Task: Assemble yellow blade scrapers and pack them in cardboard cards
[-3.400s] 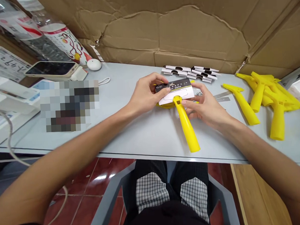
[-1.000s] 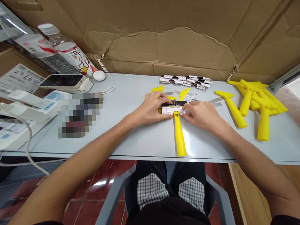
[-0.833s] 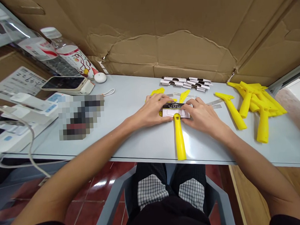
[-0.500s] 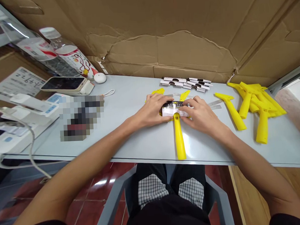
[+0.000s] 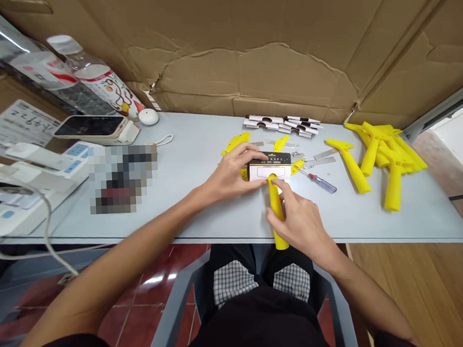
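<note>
A yellow scraper [image 5: 281,241] lies before me with its handle toward the table's front edge. Over its head sits a folded card sleeve [image 5: 270,172], black along the top and white below. My left hand [image 5: 229,173] grips the left end of the sleeved head, thumb below and fingers above. The fingers of my right hand [image 5: 304,221] close about the upper handle, with the index fingertip at the neck just under the card. A screwdriver [image 5: 322,182] with a clear handle rests to the right. Metal blades [image 5: 325,154] and small screws are scattered behind it.
Several yellow scraper handles [image 5: 394,199] are heaped at the right. Folded card sleeves [image 5: 265,122] lie at the back, near loose yellow pieces [image 5: 236,142]. A phone [image 5: 91,126], bottles [image 5: 100,79] and a power strip [image 5: 36,189] occupy the left. Cardboard [image 5: 250,80] walls the rear.
My right hand has moved off the card's right end, down to the scraper's handle, uncovering the screwdriver. The scraper's handle now reaches past the table's front edge. My left hand keeps its hold.
</note>
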Motion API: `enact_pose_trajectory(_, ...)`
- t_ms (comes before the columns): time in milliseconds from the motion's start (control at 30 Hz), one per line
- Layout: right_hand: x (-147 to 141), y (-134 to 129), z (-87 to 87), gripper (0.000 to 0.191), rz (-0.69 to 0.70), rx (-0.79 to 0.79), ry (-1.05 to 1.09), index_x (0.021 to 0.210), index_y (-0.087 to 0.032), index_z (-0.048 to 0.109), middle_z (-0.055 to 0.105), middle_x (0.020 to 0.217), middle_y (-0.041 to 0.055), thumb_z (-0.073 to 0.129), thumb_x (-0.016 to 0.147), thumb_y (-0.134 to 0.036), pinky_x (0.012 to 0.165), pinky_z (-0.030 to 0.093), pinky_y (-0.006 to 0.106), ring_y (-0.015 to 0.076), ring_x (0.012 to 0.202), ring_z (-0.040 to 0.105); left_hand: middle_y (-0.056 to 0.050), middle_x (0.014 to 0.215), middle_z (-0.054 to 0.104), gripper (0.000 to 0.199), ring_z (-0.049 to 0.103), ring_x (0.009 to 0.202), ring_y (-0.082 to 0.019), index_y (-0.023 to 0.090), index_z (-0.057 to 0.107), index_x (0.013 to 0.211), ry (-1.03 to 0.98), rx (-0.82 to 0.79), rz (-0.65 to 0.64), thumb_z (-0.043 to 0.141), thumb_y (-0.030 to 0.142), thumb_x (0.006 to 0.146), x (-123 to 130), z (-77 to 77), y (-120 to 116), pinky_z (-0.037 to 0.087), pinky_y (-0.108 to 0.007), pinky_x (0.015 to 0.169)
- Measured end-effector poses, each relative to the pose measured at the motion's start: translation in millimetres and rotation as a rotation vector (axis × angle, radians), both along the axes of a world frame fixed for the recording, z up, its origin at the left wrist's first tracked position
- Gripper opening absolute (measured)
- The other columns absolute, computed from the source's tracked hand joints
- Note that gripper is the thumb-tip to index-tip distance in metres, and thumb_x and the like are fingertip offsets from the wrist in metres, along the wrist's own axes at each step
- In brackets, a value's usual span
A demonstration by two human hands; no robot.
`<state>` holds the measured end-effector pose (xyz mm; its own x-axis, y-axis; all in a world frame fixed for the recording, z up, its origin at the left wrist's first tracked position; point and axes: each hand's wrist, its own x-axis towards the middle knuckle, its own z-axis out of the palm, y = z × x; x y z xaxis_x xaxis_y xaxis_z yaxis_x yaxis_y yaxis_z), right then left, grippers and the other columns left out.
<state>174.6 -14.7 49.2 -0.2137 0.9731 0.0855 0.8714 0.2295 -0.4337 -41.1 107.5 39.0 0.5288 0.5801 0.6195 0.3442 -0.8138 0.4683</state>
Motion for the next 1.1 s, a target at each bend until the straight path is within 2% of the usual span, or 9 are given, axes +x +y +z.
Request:
enact_pose_trajectory(133,10,-4,-3.3,0.084,0.009,-0.055,0.096,0.173,-0.024,0.028,0.078,0.104,0.0061,0.053,0.094,-0.035,0.064,0.048,0.041,0.0257,0.072,0.07,-0.01,0.121,0.072,0.04,0.07,0.117,-0.028,0.023,0.075,0.118,-0.053,-0.199,-0.028,0.092,0.035,0.084,1,-2.4,-17,0.06,-0.051,0.102)
enact_pose_trajectory(333,30,3,-8.0,0.081,0.037,0.002,0.146,0.17,-0.017,0.04,0.076,0.098,0.0083,0.049,0.091,-0.029,0.074,0.052,0.043,0.0262,0.081,0.069,-0.013,0.136,0.07,0.049,0.074,0.114,-0.028,0.023,0.068,0.131,-0.252,-0.503,-0.164,0.087,0.039,0.089,8,-8.3,-24,0.064,-0.049,0.098)
enact_pose_trajectory(467,40,6,-11.7,0.08,-0.017,0.031,0.106,0.169,-0.012,0.042,0.076,0.101,0.0122,0.047,0.092,-0.032,0.074,0.053,0.045,0.0289,0.083,0.07,-0.015,0.149,0.066,0.045,0.068,0.134,-0.032,0.025,0.059,0.145,-0.056,-0.165,0.067,0.069,0.029,0.102,1,-16.2,-27,0.055,-0.06,0.114)
enact_pose_trajectory(533,46,8,-11.8,0.079,-0.021,0.03,0.093,0.169,-0.013,0.042,0.077,0.104,0.0133,0.047,0.092,-0.032,0.076,0.054,0.046,0.0296,0.085,0.07,-0.017,0.158,0.061,0.05,0.054,0.151,-0.036,0.026,0.054,0.153,0.201,0.019,0.055,0.064,0.026,0.104,-3,-20.9,-27,0.044,-0.065,0.123)
enact_pose_trajectory(700,67,11,-5.3,0.079,-0.08,0.067,0.095,0.167,-0.012,0.045,0.078,0.11,0.0153,0.05,0.09,-0.031,0.08,0.054,0.048,0.0301,0.086,0.07,-0.022,0.178,0.035,0.073,0.029,0.167,-0.039,0.018,0.018,0.175,0.563,0.03,-0.028,0.048,0.037,0.111,7,-24.3,-6,0.027,-0.068,0.132)
enact_pose_trajectory(800,78,10,2.1,0.079,-0.137,0.105,0.13,0.167,-0.013,0.045,0.077,0.099,0.011,0.051,0.091,-0.032,0.076,0.053,0.046,0.0262,0.076,0.067,-0.017,0.178,0.037,0.059,0.025,0.169,-0.037,0.022,0.038,0.169,0.615,0.076,-0.126,0.045,0.035,0.112,26,-21.2,11,0.016,-0.068,0.135)
enact_pose_trajectory(900,81,7,9.5,0.079,-0.151,0.125,0.147,0.167,-0.015,0.046,0.075,0.095,0.0086,0.051,0.09,-0.032,0.074,0.053,0.044,0.0245,0.073,0.065,-0.012,0.168,0.054,0.044,0.041,0.162,-0.035,0.03,0.064,0.149,0.599,0.119,-0.273,0.053,0.03,0.107,47,-20.6,26,0.017,-0.067,0.135)
enact_pose_trajectory(1000,75,5,14.5,0.077,-0.115,0.089,0.154,0.167,-0.016,0.046,0.074,0.094,0.008,0.049,0.092,-0.031,0.074,0.054,0.043,0.0249,0.074,0.066,-0.006,0.156,0.067,0.049,0.051,0.155,-0.033,0.037,0.069,0.143,0.581,0.078,-0.333,0.061,0.021,0.098,61,-22.8,40,0.021,-0.066,0.135)
enact_pose_trajectory(1100,63,4,14.6,0.077,-0.076,0.066,0.159,0.169,-0.016,0.042,0.076,0.1,0.0096,0.048,0.093,-0.031,0.076,0.055,0.044,0.0267,0.081,0.069,-0.003,0.163,0.061,0.061,0.038,0.164,-0.032,0.041,0.064,0.149,0.559,0.002,-0.345,0.068,0.02,0.092,67,-23.3,56,0.02,-0.066,0.135)
